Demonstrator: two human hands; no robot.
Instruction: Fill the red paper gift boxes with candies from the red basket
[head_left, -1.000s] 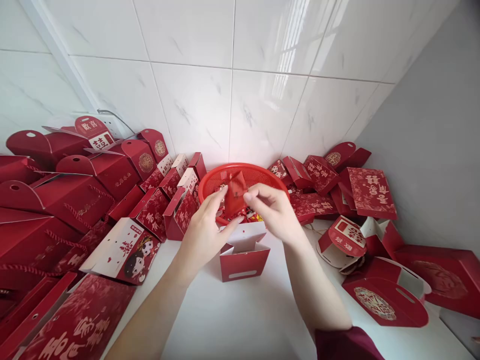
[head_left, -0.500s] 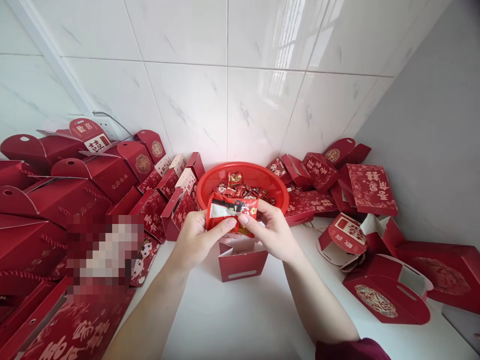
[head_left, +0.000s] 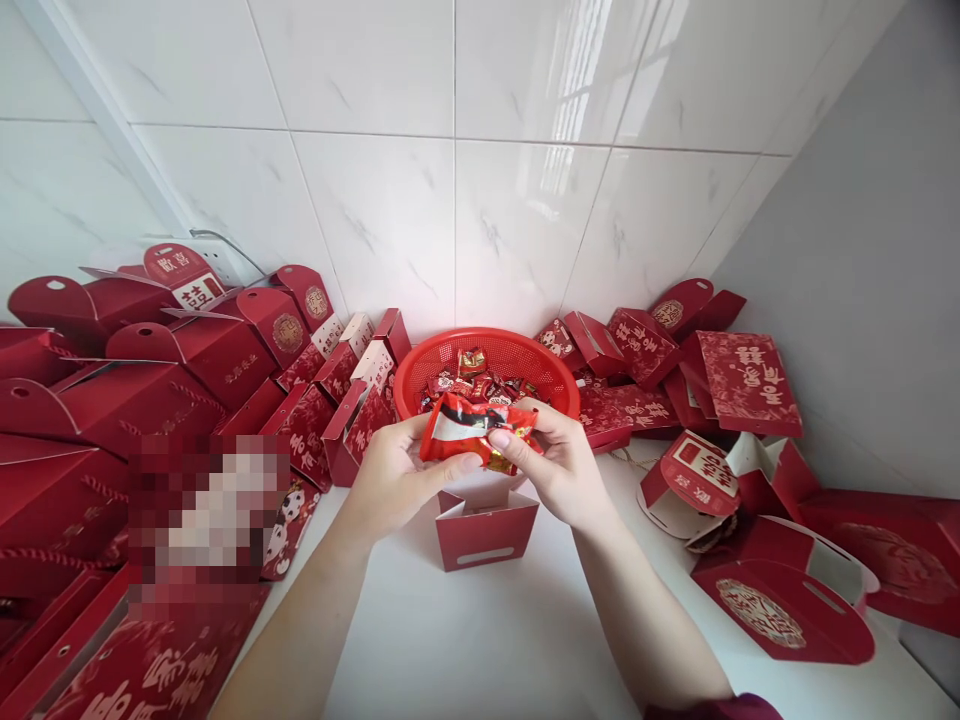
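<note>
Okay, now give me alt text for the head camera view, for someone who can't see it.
Two bare hands, left and right, hold a shiny red wrapped packet above a small open red box. Behind it, a red basket holds wrapped sweets; red boxes crowd both sides.

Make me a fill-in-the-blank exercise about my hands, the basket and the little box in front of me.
The left hand and the right hand hold a packet that is mostly ____ in colour.
The small box under the packet has its top ____ (open or closed).
Of the basket and the small box, the ____ is nearer the tiled wall.

Missing words: red; open; basket.
</note>
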